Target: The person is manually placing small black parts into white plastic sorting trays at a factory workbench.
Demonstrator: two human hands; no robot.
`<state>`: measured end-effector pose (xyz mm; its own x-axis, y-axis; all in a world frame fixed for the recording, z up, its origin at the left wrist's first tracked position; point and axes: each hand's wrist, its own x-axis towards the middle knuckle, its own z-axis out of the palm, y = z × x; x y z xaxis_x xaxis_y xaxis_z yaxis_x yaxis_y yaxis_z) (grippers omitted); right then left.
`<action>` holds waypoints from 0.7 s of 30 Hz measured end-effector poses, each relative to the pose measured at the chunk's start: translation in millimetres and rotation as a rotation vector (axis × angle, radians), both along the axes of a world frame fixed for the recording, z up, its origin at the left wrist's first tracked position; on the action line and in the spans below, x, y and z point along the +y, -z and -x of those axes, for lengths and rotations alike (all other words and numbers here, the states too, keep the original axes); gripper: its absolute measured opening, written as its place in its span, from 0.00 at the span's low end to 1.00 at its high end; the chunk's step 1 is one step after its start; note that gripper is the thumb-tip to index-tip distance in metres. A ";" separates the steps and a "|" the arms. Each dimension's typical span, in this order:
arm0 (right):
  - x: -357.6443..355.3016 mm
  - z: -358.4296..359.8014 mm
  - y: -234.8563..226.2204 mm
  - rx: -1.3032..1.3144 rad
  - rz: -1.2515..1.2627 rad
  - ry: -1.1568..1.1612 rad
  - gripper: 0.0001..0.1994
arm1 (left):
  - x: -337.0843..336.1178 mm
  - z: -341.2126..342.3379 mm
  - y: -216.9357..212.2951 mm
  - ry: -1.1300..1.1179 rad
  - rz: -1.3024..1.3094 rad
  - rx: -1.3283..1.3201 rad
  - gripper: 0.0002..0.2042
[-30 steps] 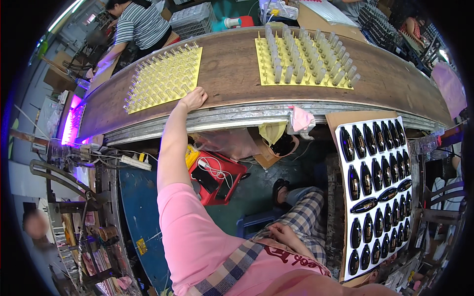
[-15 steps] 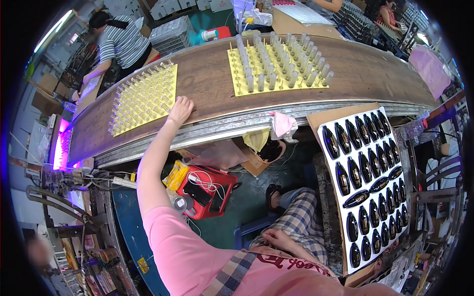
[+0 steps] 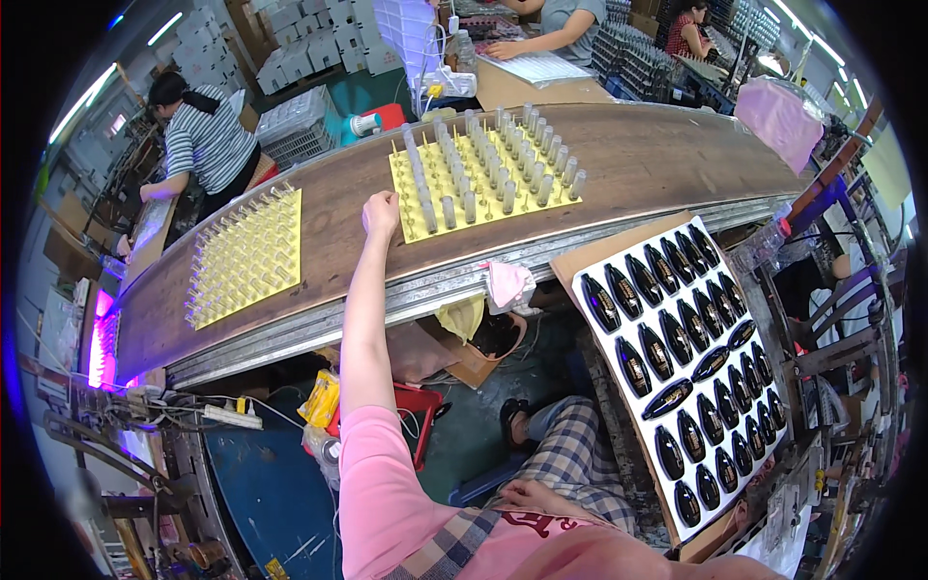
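My left hand (image 3: pixel 382 212) is at the left edge of a yellow board (image 3: pixel 418 232) on the bench, its fingers curled in. Whether they grip the board's edge, I cannot make out. On that board stand rows of clear tubes (image 3: pixel 508 197), upright on thin pins; a few pins along the left side are bare. Farther left lies a second yellow board (image 3: pixel 290 201), with rows of clear tubes (image 3: pixel 246 253) that look tilted in this view. My right hand (image 3: pixel 528 496) rests on my lap with loosely curled fingers and nothing visible in them.
A long brown bench (image 3: pixel 338 224) with a metal front rail crosses ahead. At right, a white sheet (image 3: pixel 633 425) holds rows of glossy black oval pieces (image 3: pixel 633 365). A pink cloth (image 3: pixel 507 283) hangs from the rail. A person in stripes (image 3: pixel 213 145) works at far left.
My left hand has left the right edge of the left board and moved right to the left edge of the other board. The view has shifted; my right hand stays on my lap.
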<state>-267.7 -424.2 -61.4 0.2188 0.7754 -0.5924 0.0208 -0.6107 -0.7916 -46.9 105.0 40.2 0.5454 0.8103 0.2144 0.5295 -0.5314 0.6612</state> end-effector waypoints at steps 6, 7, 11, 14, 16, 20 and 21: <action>0.2 3.2 0.7 -0.011 -0.009 0.012 0.18 | 19.0 -8.0 13.9 -0.063 0.041 -0.014 0.14; -0.9 4.6 2.8 -0.014 -0.029 0.018 0.18 | 21.7 -7.7 14.1 -0.047 0.053 0.008 0.15; 3.6 2.4 -2.2 -0.049 -0.044 0.030 0.18 | 21.1 -10.8 4.9 -0.070 -0.004 0.055 0.17; 4.2 -1.5 -2.6 0.025 0.043 -0.008 0.16 | 20.8 -19.5 -4.1 -0.005 -0.097 0.184 0.16; 4.0 0.7 2.2 0.011 0.059 -0.022 0.17 | 41.0 -17.7 13.6 0.005 -0.134 0.153 0.13; 12.4 -5.5 -0.8 -0.022 0.058 -0.030 0.20 | 63.0 -10.5 24.4 -0.038 -0.224 0.193 0.11; 10.6 -5.1 4.1 -0.016 0.078 -0.016 0.19 | 52.4 -17.7 19.2 -0.001 -0.261 0.199 0.11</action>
